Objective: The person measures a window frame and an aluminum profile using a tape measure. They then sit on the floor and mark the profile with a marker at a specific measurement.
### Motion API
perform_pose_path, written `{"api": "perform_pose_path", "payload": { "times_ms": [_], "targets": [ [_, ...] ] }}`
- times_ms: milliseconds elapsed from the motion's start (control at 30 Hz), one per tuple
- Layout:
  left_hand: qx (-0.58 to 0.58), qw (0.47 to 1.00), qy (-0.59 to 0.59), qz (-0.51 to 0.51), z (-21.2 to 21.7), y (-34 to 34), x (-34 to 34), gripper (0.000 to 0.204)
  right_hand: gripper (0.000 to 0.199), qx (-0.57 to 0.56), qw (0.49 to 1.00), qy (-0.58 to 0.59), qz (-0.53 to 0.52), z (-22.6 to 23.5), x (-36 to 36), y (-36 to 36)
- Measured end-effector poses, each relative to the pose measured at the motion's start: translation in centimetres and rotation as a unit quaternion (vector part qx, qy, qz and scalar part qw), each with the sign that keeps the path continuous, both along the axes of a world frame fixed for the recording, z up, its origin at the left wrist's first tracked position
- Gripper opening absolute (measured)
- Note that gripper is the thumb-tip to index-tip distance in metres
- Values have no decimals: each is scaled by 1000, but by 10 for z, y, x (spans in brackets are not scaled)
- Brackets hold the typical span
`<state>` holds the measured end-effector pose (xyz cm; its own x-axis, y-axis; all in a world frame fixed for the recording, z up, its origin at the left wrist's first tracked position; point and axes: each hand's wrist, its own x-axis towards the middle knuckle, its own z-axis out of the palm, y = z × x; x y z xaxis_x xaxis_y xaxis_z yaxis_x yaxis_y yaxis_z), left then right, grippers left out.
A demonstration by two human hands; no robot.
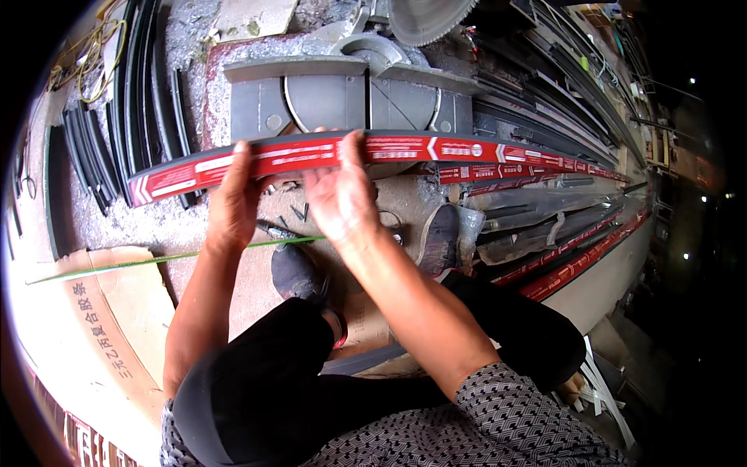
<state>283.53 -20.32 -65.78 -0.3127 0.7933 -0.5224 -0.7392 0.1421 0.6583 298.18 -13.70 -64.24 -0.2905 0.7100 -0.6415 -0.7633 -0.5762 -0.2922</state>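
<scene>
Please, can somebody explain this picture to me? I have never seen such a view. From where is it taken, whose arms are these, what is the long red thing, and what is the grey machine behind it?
There is one picture, taken by a wide camera worn on a person's head and looking down. That is why straight edges look bent. The two forearms coming from below belong to this person, who appears to be crouching on the floor.

Both hands grip a long profile bar wrapped in red printed film: the left hand near its left end, the right hand beside it. The bar lies across the grey table of a cutting saw, whose round toothed blade is raised behind.

On the floor lie a green strip, flattened cardboard, dark curved profiles and more wrapped bars.
</scene>
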Motion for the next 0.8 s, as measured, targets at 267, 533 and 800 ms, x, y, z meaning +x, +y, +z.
{"api": "perform_pose_path", "payload": {
  "times_ms": [267, 533, 800],
  "targets": [
    [-14, 993, 36, 115, -32, -50, -88, 23, 72, 26, 995, -38, 90, -14, 23, 8],
    [21, 963, 125, 237, -79, -153, -293, 33, 42, 28, 980, -165, -112, -31, 208, 101],
    [-77, 915, 162, 361, -78, -194, -371, 37, 37, 9, 965, -214, -149, -50, 261, 118]
  ]
}}
